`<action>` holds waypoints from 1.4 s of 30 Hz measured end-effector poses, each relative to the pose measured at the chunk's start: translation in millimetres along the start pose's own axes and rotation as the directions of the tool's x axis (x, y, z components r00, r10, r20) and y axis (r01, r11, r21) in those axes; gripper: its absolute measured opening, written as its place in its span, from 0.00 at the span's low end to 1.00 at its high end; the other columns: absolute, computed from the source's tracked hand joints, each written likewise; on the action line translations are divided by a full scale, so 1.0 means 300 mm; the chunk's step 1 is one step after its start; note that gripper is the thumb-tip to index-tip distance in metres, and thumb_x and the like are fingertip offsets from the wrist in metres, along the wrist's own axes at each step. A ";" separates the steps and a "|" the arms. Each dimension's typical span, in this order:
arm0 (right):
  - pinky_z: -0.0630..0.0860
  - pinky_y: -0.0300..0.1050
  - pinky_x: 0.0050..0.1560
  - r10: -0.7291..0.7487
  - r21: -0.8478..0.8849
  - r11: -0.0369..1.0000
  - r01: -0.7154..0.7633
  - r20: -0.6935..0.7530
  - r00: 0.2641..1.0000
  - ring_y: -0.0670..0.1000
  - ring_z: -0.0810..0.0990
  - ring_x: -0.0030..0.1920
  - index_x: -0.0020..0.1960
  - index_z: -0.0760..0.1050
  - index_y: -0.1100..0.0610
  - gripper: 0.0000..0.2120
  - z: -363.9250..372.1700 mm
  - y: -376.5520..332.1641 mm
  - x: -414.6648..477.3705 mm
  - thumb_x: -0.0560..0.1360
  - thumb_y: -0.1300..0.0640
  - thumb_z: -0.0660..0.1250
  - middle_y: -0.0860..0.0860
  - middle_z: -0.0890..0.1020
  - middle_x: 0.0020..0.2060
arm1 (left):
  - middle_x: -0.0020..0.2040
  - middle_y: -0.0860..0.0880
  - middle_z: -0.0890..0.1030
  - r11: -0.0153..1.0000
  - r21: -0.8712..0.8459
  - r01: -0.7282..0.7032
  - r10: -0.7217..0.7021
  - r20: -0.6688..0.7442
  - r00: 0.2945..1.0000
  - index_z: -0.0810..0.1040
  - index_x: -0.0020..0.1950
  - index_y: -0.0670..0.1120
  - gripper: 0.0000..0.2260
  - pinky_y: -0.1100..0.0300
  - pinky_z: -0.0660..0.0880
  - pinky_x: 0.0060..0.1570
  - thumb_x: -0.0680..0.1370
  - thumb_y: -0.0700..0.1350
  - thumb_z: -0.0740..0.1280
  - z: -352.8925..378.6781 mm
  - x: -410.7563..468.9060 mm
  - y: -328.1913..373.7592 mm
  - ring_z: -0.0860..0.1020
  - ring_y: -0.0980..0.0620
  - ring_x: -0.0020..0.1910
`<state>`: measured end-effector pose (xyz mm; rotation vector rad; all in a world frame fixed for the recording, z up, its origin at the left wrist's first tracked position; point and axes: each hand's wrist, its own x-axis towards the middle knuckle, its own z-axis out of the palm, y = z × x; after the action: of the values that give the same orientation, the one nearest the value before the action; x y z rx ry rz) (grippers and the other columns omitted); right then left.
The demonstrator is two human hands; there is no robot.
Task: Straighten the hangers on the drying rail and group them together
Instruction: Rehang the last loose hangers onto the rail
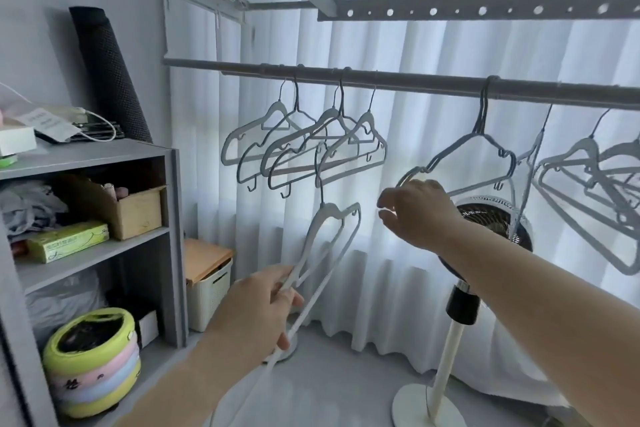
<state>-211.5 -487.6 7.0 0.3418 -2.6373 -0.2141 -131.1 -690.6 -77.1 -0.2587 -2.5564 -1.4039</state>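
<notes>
A dark drying rail runs across the view. A cluster of several white and grey hangers hangs from its left part. One white hanger dangles below that cluster, hooked on another hanger, and my left hand grips its lower end. A pair of dark hangers hangs at the middle of the rail. My right hand is at their left shoulder tip, fingers spread and touching it. More white hangers hang tilted at the right.
A standing fan with a round white base stands under my right arm. A grey shelf unit full of boxes stands at the left, with a white storage box beside it. White curtains hang behind the rail. Perforated rack bars run overhead.
</notes>
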 end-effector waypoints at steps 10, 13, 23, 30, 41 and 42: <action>0.70 0.45 0.44 0.038 -0.035 0.998 -0.045 -0.183 0.982 0.60 0.78 0.49 0.52 0.77 0.55 0.13 -0.062 0.233 0.121 0.76 0.56 0.55 0.57 0.82 0.47 | 0.35 0.54 0.80 0.994 0.013 -0.106 0.106 -0.027 0.994 0.70 0.48 0.58 0.11 0.68 0.69 0.18 0.78 0.40 0.58 0.070 0.305 0.208 0.69 0.57 0.15; 0.70 0.47 0.53 -0.011 -0.055 0.998 -0.007 -0.306 0.952 0.57 0.75 0.55 0.54 0.76 0.57 0.13 -0.117 0.332 0.212 0.76 0.59 0.55 0.55 0.82 0.52 | 0.34 0.55 0.80 0.991 0.023 -0.132 0.133 -0.018 0.991 0.70 0.46 0.58 0.12 0.67 0.67 0.17 0.77 0.39 0.58 0.107 0.395 0.265 0.67 0.57 0.14; 0.58 0.51 0.67 0.204 -0.096 0.968 -0.234 -0.250 0.946 0.57 0.65 0.67 0.67 0.63 0.56 0.21 -0.170 0.669 0.404 0.76 0.52 0.59 0.55 0.70 0.66 | 0.33 0.55 0.79 0.972 0.122 -0.202 0.209 -0.045 0.977 0.72 0.47 0.55 0.10 0.71 0.66 0.17 0.77 0.39 0.58 0.229 0.620 0.398 0.69 0.59 0.13; 0.64 0.49 0.62 0.190 -0.068 0.975 -0.210 -0.231 0.954 0.57 0.68 0.62 0.65 0.64 0.57 0.19 -0.142 0.737 0.461 0.75 0.55 0.61 0.56 0.73 0.60 | 0.32 0.55 0.79 0.952 0.185 -0.245 0.261 -0.067 0.963 0.71 0.45 0.56 0.11 0.70 0.68 0.17 0.77 0.39 0.58 0.293 0.751 0.504 0.69 0.59 0.13; 0.62 0.46 0.65 0.053 -0.040 0.997 -0.066 -0.258 0.965 0.56 0.66 0.64 0.69 0.61 0.56 0.24 -0.123 0.771 0.460 0.74 0.60 0.61 0.55 0.70 0.63 | 0.34 0.53 0.79 0.981 0.120 -0.154 0.157 -0.017 0.987 0.75 0.51 0.49 0.11 0.59 0.72 0.30 0.76 0.38 0.56 0.373 0.844 0.546 0.69 0.57 0.15; 0.61 0.46 0.65 0.050 -0.038 0.997 -0.062 -0.257 0.965 0.56 0.66 0.65 0.69 0.60 0.56 0.24 -0.123 0.772 0.461 0.74 0.61 0.61 0.55 0.70 0.64 | 0.35 0.53 0.79 0.982 0.119 -0.148 0.150 -0.005 0.989 0.74 0.50 0.49 0.10 0.58 0.72 0.31 0.76 0.38 0.56 0.379 0.845 0.544 0.70 0.56 0.16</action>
<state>-359.7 -307.5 147.2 0.2598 -2.3798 -0.1970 -345.0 -495.0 63.5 -0.4102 -2.5384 -1.1929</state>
